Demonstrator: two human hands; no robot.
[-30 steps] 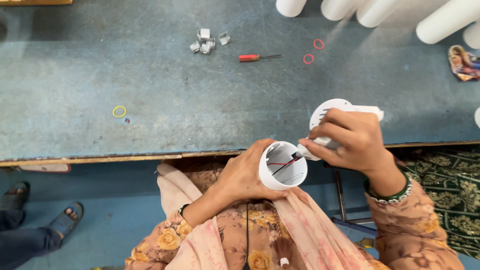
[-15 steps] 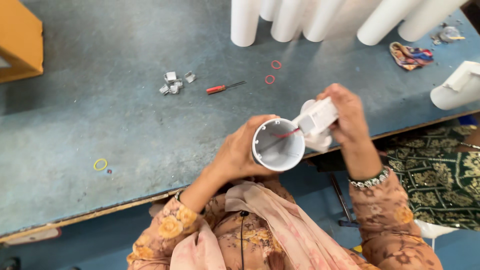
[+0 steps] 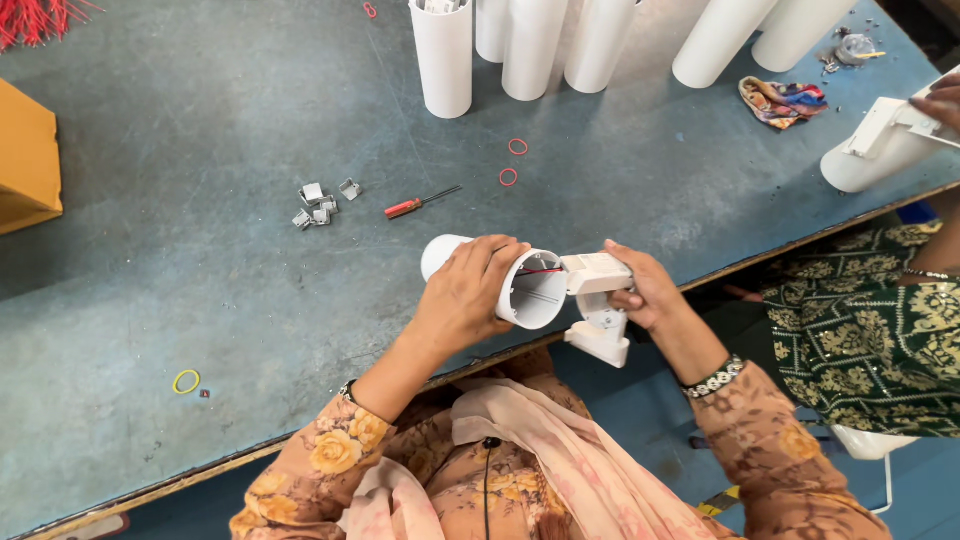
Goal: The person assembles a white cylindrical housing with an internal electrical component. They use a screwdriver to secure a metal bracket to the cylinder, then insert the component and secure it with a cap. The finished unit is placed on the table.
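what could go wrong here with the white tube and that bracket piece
The white tube and white bracket are held over the table edge; a slip from the left hand or right hand might drop either to the floor. The red wire at the tube's mouth could get pinched.

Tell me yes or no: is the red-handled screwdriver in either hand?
No. The red-handled screwdriver lies on the table, apart from both hands.

A person's left hand grips a white tube lying over the near edge of a blue-grey table, while the right hand holds a white bracket at its open end; a red screwdriver lies beyond.
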